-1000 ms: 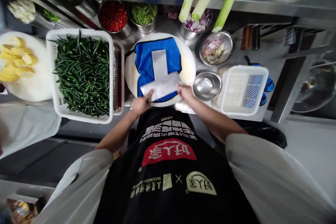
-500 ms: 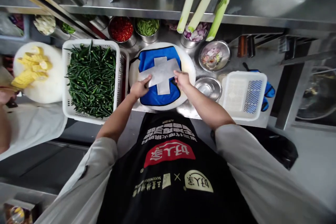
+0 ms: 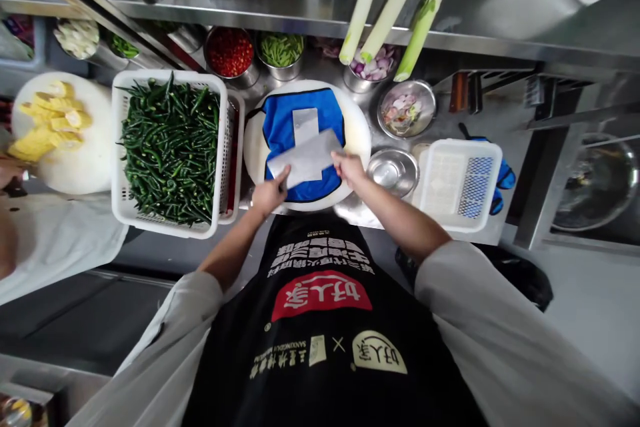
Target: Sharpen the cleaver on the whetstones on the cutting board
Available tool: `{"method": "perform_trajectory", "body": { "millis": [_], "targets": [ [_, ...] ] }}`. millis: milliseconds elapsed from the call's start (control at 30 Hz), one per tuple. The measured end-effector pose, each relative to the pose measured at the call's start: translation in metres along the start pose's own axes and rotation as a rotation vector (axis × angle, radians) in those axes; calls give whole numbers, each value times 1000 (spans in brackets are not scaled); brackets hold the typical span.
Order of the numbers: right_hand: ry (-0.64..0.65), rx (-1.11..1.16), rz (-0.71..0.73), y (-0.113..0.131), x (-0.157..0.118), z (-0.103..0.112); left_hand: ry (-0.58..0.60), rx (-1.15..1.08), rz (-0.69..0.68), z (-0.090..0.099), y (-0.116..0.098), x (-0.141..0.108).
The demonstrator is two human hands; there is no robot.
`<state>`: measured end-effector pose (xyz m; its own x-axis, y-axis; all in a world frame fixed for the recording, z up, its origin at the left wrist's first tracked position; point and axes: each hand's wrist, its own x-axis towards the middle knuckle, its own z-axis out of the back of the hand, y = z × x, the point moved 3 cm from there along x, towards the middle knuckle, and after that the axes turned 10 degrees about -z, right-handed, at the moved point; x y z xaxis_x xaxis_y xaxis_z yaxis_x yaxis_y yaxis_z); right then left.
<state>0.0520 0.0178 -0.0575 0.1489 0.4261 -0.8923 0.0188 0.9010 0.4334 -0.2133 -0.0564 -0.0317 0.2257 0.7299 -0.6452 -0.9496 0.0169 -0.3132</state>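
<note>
A blue cloth (image 3: 280, 120) with dark edging lies on a round white cutting board (image 3: 356, 120) in front of me. On the cloth rests an upright pale grey strip (image 3: 305, 121), its middle covered. Across it I hold a flat, pale grey rectangular piece (image 3: 310, 155), slanted with its right end farther away; its material is unclear. The fingers of my left hand (image 3: 270, 195) are closed on its lower left end, with a small dark patch beside them. My right hand (image 3: 350, 168) pinches its right end.
Left stands a white basket (image 3: 116, 153) of green chillies (image 3: 170, 153); right, a steel bowl (image 3: 395, 170) and a white plastic basket (image 3: 457, 221). Leeks (image 3: 395, 3) overhang the shelf edge behind. A co-worker's sleeve (image 3: 60, 233) is at far left, near corn pieces (image 3: 53, 123).
The grey piece has come down toward me and tilts more steeply, its left end lowered. My left hand moved nearer with it. The right hand has shifted slightly nearer too.
</note>
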Motion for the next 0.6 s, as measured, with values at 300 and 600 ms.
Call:
{"method": "perform_trajectory", "body": {
  "millis": [300, 600],
  "targets": [
    [1, -37, 68, 17, 12, -18, -74, -11, 92, -3, 7, -2],
    [14, -119, -15, 2, 0, -16, 11, -61, 87, -21, 4, -23]
  ]
}}
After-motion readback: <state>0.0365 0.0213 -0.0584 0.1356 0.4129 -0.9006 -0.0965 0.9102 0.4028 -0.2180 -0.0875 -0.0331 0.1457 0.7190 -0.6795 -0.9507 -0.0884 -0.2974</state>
